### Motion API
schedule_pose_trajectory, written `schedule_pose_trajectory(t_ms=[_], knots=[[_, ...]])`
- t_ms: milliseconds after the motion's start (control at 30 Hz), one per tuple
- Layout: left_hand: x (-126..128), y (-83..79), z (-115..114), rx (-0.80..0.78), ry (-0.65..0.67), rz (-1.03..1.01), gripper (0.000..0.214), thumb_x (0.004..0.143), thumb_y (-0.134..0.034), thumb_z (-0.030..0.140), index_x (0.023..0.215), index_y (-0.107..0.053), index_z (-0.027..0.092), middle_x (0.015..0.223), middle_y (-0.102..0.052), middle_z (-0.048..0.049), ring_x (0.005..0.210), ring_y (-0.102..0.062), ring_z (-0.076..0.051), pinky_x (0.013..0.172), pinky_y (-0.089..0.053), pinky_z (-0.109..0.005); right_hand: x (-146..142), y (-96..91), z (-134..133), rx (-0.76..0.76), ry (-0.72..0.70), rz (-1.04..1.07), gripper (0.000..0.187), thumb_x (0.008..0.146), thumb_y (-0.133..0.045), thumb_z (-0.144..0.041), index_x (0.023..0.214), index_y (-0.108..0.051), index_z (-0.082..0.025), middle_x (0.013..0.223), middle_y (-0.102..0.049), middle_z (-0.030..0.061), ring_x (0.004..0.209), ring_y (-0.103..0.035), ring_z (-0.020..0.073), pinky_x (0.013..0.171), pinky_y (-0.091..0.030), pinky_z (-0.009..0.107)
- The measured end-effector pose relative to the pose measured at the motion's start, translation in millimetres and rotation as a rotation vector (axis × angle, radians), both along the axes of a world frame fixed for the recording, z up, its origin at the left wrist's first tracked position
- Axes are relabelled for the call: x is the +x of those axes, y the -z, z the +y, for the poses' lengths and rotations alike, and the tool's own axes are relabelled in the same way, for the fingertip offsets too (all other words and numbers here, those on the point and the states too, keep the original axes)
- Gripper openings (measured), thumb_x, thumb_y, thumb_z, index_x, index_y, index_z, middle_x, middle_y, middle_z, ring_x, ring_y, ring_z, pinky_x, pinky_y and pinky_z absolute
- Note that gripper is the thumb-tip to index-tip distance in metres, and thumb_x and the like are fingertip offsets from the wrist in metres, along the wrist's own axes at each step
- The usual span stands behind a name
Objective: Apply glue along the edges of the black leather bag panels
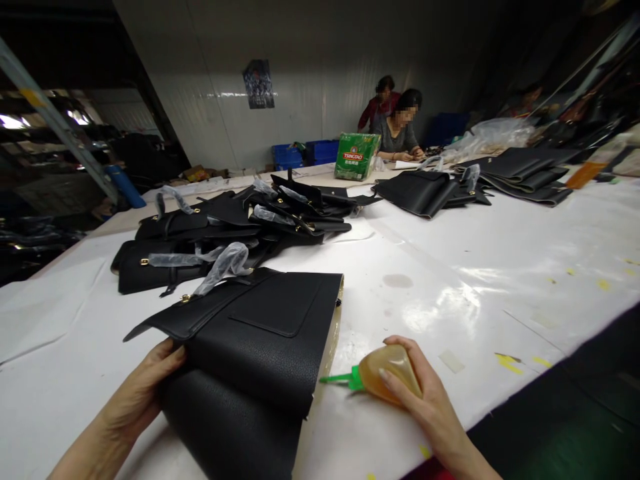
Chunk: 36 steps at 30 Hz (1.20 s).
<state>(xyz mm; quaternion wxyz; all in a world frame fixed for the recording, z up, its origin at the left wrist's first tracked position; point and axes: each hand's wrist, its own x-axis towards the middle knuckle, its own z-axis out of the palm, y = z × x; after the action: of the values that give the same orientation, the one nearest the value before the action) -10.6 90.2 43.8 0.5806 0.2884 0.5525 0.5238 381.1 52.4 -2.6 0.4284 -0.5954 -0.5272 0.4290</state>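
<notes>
A black leather bag panel (260, 347) with a sewn pocket lies folded over the near edge of the white table (450, 267). My left hand (147, 387) grips its left edge, thumb on top and fingers tucked under. My right hand (417, 393) is wrapped round a soft amber glue bottle (387, 373). The bottle's green nozzle (340, 380) points left, a short way from the panel's pale right edge.
A pile of black bag pieces (225, 233) with plastic-wrapped straps lies behind the panel. More black pieces (500, 177) sit at the far right. A green Tsingtao pack (356, 155) stands at the back. Two people (397, 127) sit at the far end.
</notes>
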Motion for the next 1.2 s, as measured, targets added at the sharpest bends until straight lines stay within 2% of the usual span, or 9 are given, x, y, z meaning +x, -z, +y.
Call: schedule_pose_trajectory(t_ms=[67, 233, 433, 667, 733, 800, 933, 1067, 1200], knots=[[2.0, -2.8, 0.2, -0.005, 0.014, 0.010, 0.035, 0.057, -0.085, 0.027, 0.090, -0.074, 0.026, 0.087, -0.076, -0.0040, 0.071, -0.071, -0.024, 0.063, -0.058, -0.024, 0.3, -0.9, 0.1, -0.005, 0.053, -0.024, 0.043, 0.080, -0.058, -0.051, 0.112, -0.043, -0.028, 0.096, -0.059, 0.0004, 0.083, -0.061, 0.0224, 0.076, -0.046, 0.032], [3.4, -9.9, 0.3, -0.009, 0.058, 0.016, 0.040, 0.063, -0.081, 0.025, 0.101, -0.071, 0.031, 0.098, -0.075, -0.0024, 0.082, -0.070, -0.024, 0.075, -0.058, -0.028, -4.8, -3.5, -8.2, -0.045, -0.209, 0.023, 0.044, 0.080, -0.058, -0.052, 0.113, -0.043, -0.027, 0.098, -0.059, 0.0015, 0.087, -0.060, 0.0232, 0.079, -0.047, 0.032], [6.3, -16.9, 0.3, -0.005, 0.067, 0.049, 0.040, 0.063, -0.081, 0.025, 0.102, -0.072, 0.026, 0.101, -0.074, -0.0062, 0.088, -0.069, -0.027, 0.071, -0.059, -0.026, 2.1, 2.6, -2.0, -0.030, -0.004, 0.029, 0.044, 0.079, -0.057, -0.052, 0.112, -0.042, -0.028, 0.095, -0.059, 0.0014, 0.084, -0.059, 0.0236, 0.077, -0.045, 0.034], [11.4, -25.8, 2.9, 0.030, 0.112, 0.103, 0.041, 0.068, -0.078, 0.025, 0.108, -0.068, 0.026, 0.103, -0.073, -0.0058, 0.090, -0.069, -0.025, 0.073, -0.057, -0.024, -5.6, -2.3, -13.9, -0.061, -0.217, 0.065, 0.044, 0.080, -0.058, -0.051, 0.113, -0.042, -0.027, 0.091, -0.059, 0.0001, 0.082, -0.059, 0.0218, 0.077, -0.046, 0.033], [13.5, -28.7, 3.2, 0.028, 0.118, 0.116, 0.042, 0.067, -0.079, 0.026, 0.108, -0.068, 0.024, 0.101, -0.073, -0.0077, 0.089, -0.069, -0.025, 0.072, -0.057, -0.025, -7.1, -2.9, -15.8, -0.089, -0.217, 0.130, 0.046, 0.078, -0.060, -0.051, 0.113, -0.042, -0.027, 0.089, -0.059, 0.0001, 0.082, -0.059, 0.0223, 0.077, -0.047, 0.032], [15.0, -32.3, 4.1, 0.019, 0.132, 0.132, 0.042, 0.065, -0.080, 0.025, 0.106, -0.069, 0.022, 0.099, -0.074, -0.0089, 0.087, -0.069, -0.026, 0.071, -0.057, -0.026, -4.3, -1.6, -14.4, -0.101, -0.138, 0.215, 0.045, 0.077, -0.061, -0.050, 0.111, -0.044, -0.027, 0.088, -0.060, 0.0006, 0.082, -0.059, 0.0227, 0.076, -0.048, 0.033], [12.8, -41.0, 10.4, 0.035, 0.191, 0.223, 0.044, 0.061, -0.082, 0.022, 0.103, -0.069, 0.021, 0.093, -0.075, -0.0095, 0.083, -0.070, -0.025, 0.068, -0.056, -0.024, 13.4, 0.4, -7.7, -0.118, 0.119, 0.468, 0.044, 0.075, -0.066, -0.045, 0.110, -0.047, -0.028, 0.086, -0.062, 0.0008, 0.077, -0.062, 0.0227, 0.067, -0.052, 0.033], [10.0, -52.2, 18.6, -0.005, 0.291, 0.285, 0.043, 0.060, -0.083, 0.022, 0.101, -0.070, 0.018, 0.095, -0.074, -0.0109, 0.085, -0.069, -0.028, 0.069, -0.055, -0.026, 44.1, 3.1, -5.7, -0.109, 0.330, 0.655, 0.039, 0.074, -0.068, -0.038, 0.109, -0.055, -0.026, 0.094, -0.067, 0.0034, 0.086, -0.065, 0.0243, 0.072, -0.058, 0.033], [18.6, -65.3, 20.6, -0.063, 0.271, 0.232, 0.036, 0.064, -0.080, 0.026, 0.098, -0.070, 0.018, 0.099, -0.073, -0.0094, 0.096, -0.066, -0.029, 0.079, -0.053, -0.030, 84.3, 32.4, -7.0, -0.027, 0.556, 0.925, 0.033, 0.076, -0.066, -0.034, 0.107, -0.064, -0.024, 0.111, -0.068, 0.0040, 0.095, -0.067, 0.0252, 0.074, -0.062, 0.031]])
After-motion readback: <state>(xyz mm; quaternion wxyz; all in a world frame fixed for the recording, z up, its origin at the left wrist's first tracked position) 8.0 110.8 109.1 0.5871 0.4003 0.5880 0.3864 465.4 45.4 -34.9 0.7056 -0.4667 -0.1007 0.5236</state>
